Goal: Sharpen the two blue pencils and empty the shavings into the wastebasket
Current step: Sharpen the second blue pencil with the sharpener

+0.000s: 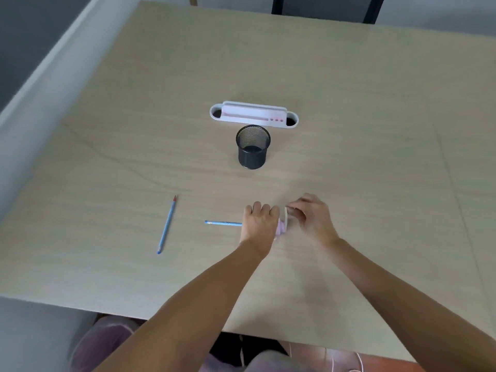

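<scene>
Poking leftward from left fingers [259, 210], blue pencil [222, 223] enters sharpener [281, 226].

Surface: pale wood-grain laminate table [349, 130], fills most of view.
Organiser: white and pink oblong plastic desk organiser [253, 115], far centre of table, a round hole at each end.
Seating: dark-framed chair [324, 6], beyond the table's far edge.
Floor: grey [24, 36], left.

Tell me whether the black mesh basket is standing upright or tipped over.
Upright. The mesh basket stands on its base on the table, its round open rim facing up, in front of the white desk organizer.
</scene>
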The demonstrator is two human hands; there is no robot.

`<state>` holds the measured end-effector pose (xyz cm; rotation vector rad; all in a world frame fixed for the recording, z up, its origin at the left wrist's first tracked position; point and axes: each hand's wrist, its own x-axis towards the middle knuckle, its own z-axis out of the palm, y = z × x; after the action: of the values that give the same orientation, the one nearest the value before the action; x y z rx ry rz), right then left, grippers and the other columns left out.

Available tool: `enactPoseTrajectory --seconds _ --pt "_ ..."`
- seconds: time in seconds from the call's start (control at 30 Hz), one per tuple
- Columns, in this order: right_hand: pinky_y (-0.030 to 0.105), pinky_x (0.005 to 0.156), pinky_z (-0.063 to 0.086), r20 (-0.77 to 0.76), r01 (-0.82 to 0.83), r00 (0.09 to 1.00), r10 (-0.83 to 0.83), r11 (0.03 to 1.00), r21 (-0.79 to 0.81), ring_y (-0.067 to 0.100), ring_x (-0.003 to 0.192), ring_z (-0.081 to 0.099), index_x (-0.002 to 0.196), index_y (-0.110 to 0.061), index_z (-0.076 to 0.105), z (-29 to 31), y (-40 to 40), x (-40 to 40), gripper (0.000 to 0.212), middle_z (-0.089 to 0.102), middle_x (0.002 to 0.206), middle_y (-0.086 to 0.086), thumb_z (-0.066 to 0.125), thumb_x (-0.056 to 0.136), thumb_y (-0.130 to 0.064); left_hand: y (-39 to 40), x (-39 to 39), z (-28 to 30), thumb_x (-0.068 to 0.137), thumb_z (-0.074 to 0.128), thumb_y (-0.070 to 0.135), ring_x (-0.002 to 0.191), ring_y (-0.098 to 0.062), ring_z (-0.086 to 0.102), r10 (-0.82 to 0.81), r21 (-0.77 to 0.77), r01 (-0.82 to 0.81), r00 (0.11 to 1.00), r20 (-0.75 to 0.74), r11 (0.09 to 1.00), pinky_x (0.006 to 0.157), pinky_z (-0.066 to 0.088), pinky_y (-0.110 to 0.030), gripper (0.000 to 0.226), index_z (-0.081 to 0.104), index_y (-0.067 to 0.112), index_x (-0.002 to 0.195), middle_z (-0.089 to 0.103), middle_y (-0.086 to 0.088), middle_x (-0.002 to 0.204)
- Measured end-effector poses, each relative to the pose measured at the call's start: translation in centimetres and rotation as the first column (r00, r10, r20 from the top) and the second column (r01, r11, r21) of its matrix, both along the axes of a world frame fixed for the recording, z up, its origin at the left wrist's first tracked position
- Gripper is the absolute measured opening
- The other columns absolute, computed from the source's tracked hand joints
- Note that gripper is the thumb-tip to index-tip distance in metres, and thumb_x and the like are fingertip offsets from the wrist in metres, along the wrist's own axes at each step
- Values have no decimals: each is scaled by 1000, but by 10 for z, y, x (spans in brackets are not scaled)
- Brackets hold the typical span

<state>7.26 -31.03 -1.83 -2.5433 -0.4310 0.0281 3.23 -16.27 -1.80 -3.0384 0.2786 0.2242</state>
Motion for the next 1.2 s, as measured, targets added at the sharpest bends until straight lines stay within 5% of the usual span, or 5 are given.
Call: enactPoseTrajectory --seconds 0.23,0.5,0.9,1.03,1.2 --pt "26 56 27 -3 -168 985 172 961 -218 25 49 47 51 -14 59 -26 13 -24 18 54 49 4 66 63 -2 1 1 -8 37 80 24 55 -17 50 65 5 -65 998 21 998 51 34 -25 37 55 22 64 52 6 53" --pt "25 58 36 -167 -8 986 17 999 54 19 64 49 72 -12 67 10 -5 -66 12 62 67 3 61 82 -9 1 1 -4 72 65 9 95 -27 50 2 17 -1 999 -40 1000 76 37 -32 38 45 12 105 57 -4 98" --pt "34 48 48 -47 -34 999 25 981 -193 29 61 50 64 -12 68 -26 8 -21 12 59 67 8 67 74 -5 -1 -1 -3 44 78 26 59 -18 53 14 9 -15 999 52 1000 55 37 -26 33 57 22 69 56 5 57" --pt "23 58 34 -146 60 987 -60 998 -10 26 62 51 72 -11 67 -25 4 -77 25 57 68 6 51 86 -23 -3 0 -2 59 75 20 80 -20 55 5 51 -6 1000 19 999 67 38 -28 38 53 20 91 60 4 80" --pt "11 57 34 -280 184 948 -151 978 95 14 60 52 74 -13 69 18 3 -71 11 59 71 2 63 84 -10 -1 0 0 72 66 19 88 -24 52 17 -5 -17 1000 2 1000 73 37 -32 31 49 17 98 58 0 89"
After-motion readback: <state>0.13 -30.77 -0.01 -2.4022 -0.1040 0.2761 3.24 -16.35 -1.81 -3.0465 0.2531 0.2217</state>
